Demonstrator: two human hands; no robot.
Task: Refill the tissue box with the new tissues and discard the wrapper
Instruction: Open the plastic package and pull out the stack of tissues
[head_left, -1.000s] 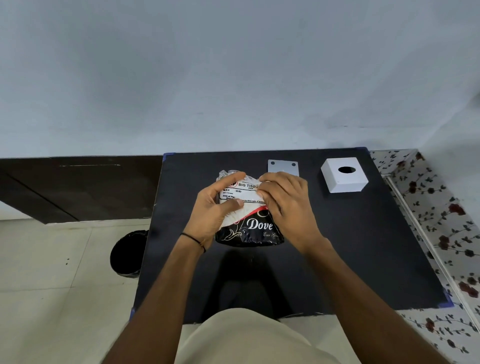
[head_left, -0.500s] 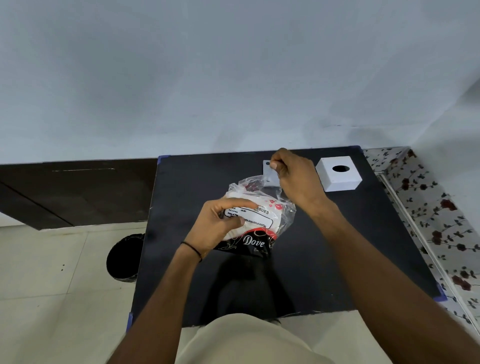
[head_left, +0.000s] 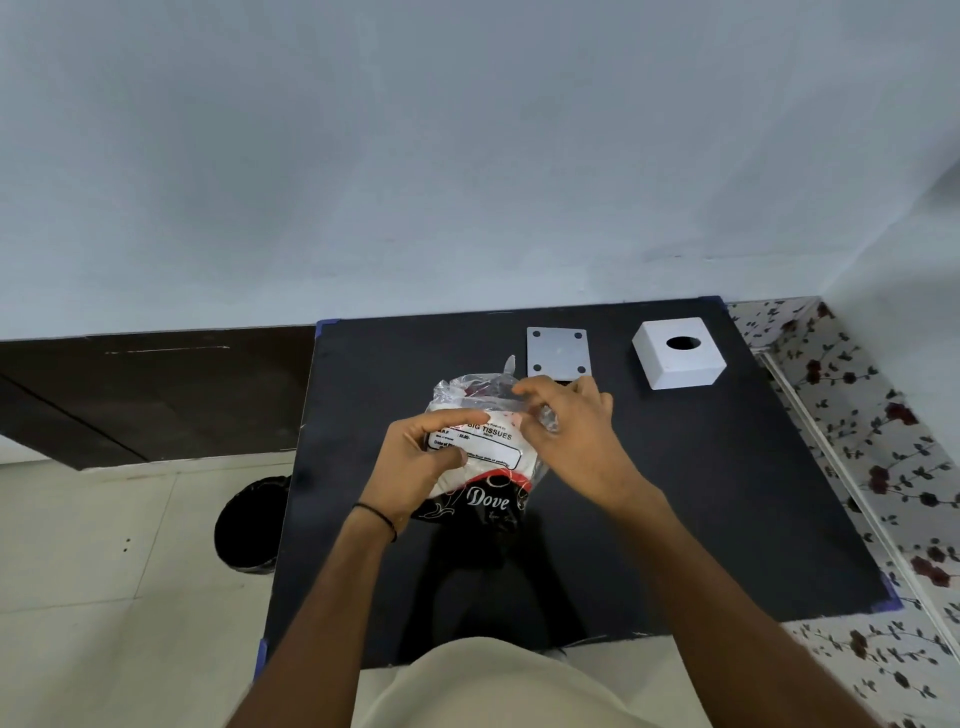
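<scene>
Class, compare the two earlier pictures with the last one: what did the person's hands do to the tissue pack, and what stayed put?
The right hand pulled away toward the flat plate, stretching the wrapper open, then came back to the tissue pack and now pinches its loose clear top. The left hand kept gripping the pack throughout. The white tissue box, plate and bin did not move.

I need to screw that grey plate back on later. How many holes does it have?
4: one hole near each corner of the grey plate, which lies flat on the black table just left of the white tissue box. None looks hidden.
</scene>
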